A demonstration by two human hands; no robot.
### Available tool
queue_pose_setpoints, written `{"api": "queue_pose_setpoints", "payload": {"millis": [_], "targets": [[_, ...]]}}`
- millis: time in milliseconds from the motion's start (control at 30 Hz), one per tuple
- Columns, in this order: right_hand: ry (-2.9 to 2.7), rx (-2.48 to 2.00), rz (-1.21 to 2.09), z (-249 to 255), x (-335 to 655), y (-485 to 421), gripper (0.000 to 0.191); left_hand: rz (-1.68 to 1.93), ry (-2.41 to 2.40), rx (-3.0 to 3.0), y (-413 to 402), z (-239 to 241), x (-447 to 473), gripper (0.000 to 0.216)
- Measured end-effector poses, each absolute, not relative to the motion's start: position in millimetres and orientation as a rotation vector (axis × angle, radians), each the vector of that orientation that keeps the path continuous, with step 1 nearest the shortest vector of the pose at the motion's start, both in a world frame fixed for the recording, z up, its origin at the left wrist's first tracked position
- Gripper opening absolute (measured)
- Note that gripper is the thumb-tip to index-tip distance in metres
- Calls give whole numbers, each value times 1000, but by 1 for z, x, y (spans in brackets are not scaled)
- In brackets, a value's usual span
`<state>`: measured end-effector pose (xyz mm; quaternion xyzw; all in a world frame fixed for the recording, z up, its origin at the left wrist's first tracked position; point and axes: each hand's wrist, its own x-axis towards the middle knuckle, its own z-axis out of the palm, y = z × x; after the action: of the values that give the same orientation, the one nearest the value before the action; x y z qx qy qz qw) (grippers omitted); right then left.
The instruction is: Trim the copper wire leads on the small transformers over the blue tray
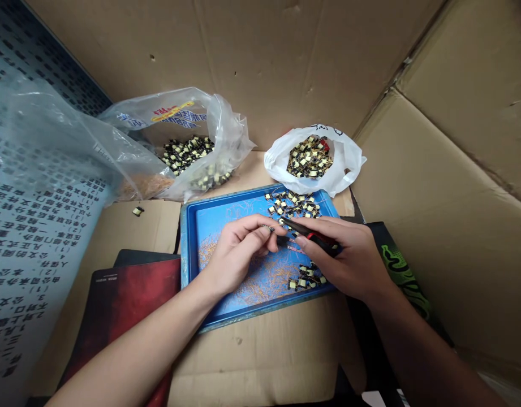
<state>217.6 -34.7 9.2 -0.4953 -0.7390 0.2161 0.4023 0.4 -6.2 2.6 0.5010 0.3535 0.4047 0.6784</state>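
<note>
Over the blue tray (192,237), the left hand (237,251) pinches a small component (269,228) steady while the right hand (349,260) squeezes red-handled cutters (311,233) against it (clippings fall below).

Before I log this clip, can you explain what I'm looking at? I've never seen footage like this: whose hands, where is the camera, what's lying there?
There is no machine here. One camera sits on a person's head and looks down at their own two bare hands, so the arms enter from the bottom of the picture.

The left hand pinches one small black-and-yellow component in its fingers. The right hand grips a red-and-black hand tool, its tip meeting that part.

Both work over a blue tray, which holds two clusters of the same parts, one at the far edge and one by the right hand, plus fine orange wire scraps.

Behind the tray, a clear plastic bag and a white bag hold more parts. Cardboard walls surround everything.
</note>
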Motion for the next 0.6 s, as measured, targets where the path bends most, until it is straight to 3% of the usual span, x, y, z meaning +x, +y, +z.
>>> {"api": "queue_pose_setpoints", "payload": {"millis": [600], "targets": [[-1955,-1114,510,10,225,-33,34,875,791,1112,-6,2,0,25]]}}
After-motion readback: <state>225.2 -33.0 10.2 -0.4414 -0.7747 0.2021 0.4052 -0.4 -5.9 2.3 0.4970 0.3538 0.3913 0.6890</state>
